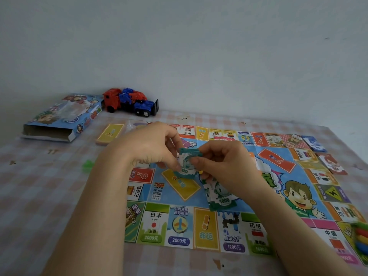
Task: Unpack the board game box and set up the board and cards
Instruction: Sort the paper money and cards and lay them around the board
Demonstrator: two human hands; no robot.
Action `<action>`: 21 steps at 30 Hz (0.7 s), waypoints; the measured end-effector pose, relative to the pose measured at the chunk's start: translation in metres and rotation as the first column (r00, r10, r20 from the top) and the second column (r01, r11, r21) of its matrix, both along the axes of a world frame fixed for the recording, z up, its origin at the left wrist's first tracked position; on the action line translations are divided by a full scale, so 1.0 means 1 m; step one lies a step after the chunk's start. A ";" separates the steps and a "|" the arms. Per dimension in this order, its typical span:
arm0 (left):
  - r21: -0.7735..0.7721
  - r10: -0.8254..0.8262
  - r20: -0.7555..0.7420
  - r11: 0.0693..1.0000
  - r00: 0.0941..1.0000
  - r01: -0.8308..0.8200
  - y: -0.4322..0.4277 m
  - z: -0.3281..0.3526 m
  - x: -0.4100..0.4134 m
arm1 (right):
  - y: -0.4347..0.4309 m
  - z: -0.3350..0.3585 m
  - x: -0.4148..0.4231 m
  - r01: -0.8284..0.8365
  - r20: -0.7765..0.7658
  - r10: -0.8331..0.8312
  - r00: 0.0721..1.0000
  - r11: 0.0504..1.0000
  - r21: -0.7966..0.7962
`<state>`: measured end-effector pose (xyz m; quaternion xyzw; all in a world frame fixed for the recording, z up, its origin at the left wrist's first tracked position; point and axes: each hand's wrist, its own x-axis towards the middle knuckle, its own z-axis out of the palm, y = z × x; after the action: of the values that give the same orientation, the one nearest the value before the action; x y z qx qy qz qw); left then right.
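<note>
The paper game board lies unfolded on the table. Above its middle, my left hand and my right hand together pinch a small bundle of teal play-money notes. A second bundle of teal 1000 notes lies on the board just below my right hand. The opened game box sits at the back left. A yellow card stack lies beside the board's far left corner. Blue cards and red cards lie off the board's right edge.
A red and blue toy truck stands against the wall behind the board. A small green piece lies on the checked tablecloth left of the board. Coloured pieces sit at the board's near right corner.
</note>
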<state>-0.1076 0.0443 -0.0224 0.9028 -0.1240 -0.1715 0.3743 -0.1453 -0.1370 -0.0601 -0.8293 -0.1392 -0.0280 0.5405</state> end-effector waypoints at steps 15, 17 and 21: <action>0.077 -0.059 -0.056 0.995 0.997 0.063 -0.002 -0.003 -0.001 | 0.002 -0.004 0.001 0.019 0.012 -0.019 1.000 0.999 -0.029; 0.081 -0.076 -0.068 0.993 0.995 0.081 -0.003 -0.004 -0.001 | 0.002 -0.004 0.001 0.022 0.022 -0.021 1.000 0.999 -0.048; 0.065 -0.067 -0.039 0.995 0.997 0.069 -0.004 -0.002 -0.002 | 0.001 -0.004 0.002 0.048 0.065 -0.044 0.997 0.997 -0.059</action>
<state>-0.1096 0.0405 -0.0245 0.9067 -0.1421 -0.2048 0.3402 -0.1431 -0.1357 -0.0644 -0.8470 -0.1377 -0.0625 0.5097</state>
